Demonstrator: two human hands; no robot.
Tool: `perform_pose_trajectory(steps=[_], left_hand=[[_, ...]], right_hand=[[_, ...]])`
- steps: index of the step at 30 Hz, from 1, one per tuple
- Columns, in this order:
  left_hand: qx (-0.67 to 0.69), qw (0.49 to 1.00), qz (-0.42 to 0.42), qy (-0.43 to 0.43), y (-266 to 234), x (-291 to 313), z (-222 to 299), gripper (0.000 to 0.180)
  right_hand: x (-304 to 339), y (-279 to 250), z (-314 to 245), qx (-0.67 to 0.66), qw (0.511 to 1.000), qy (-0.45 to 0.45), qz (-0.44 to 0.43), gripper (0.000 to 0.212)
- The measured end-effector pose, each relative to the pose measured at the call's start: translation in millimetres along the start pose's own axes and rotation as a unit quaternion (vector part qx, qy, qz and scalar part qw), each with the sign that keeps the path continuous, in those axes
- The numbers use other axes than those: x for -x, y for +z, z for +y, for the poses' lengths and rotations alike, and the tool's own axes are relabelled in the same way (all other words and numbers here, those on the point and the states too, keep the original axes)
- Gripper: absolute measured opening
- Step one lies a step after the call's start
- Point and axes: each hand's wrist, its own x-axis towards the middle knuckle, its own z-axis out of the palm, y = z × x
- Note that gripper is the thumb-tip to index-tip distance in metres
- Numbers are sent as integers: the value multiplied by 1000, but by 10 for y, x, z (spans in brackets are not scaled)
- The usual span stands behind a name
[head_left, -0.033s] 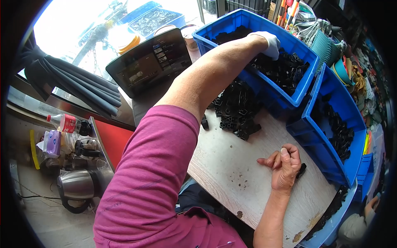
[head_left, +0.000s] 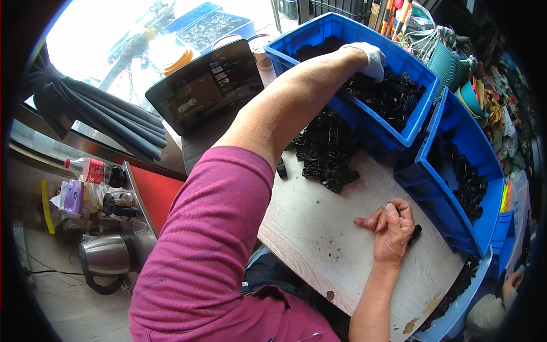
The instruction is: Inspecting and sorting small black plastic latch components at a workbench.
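Observation:
My left arm, in a magenta sleeve, stretches across to the far blue bin [head_left: 419, 122]. On that arm's end my left hand [head_left: 373, 61] wears a whitish glove and dips into the black plastic parts [head_left: 393, 97] in the bin; its fingers are hidden. Bare and resting over the tabletop at the right, my right hand [head_left: 392, 232] has its fingers curled in and the thumb against them. Whatever it may hold is not visible. Just beside it lies a small black piece [head_left: 415, 235]. A pile of black plastic clips [head_left: 327, 148] sits on the table under my left arm.
A second blue bin [head_left: 450, 196] with black parts stands at the right. The worn pale table [head_left: 307, 228] carries the pile. Behind my left arm is a tablet-like screen [head_left: 208, 85]. A steel kettle [head_left: 108, 253] and a bottle [head_left: 91, 170] are at the left.

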Motion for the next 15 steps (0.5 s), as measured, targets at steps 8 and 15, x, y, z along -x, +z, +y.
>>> perform_pose_trajectory(steps=[8,15], left_hand=[[62,991,105,54,-3,-20,-143,54],[89,973,172,127,-58,119,-170,44]], right_hand=[[0,2,-26,-34,999,8,-14,15],[7,-15,-32,-70,997,12,-27,14]])
